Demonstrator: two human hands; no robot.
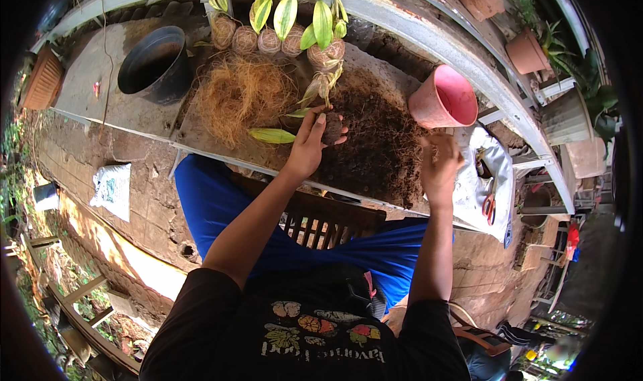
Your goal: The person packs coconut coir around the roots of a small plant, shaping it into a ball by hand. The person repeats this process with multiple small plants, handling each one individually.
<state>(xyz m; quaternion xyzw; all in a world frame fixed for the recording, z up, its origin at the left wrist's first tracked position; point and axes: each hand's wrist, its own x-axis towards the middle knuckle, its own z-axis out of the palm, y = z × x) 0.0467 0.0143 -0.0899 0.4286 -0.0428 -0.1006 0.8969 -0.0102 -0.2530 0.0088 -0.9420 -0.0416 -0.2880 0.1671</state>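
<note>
My left hand cups a dark ball of soil at the near side of the bench. A leafy stem rises from the ball, and a yellow-green leaf shows left of my wrist. Over the right end of the loose dark soil is my right hand, its fingers bent and blurred; whether anything is pinched in them I cannot tell. A heap of coconut fibre lies left of the soil. Behind it stands a row of fibre-wrapped balls, some bearing variegated leaves.
A pink plastic pot leans beyond my right hand. Scissors with orange handles lie on a white plastic sack. At the left stands a black pot. A metal rail curves along the back, with potted plants beyond it.
</note>
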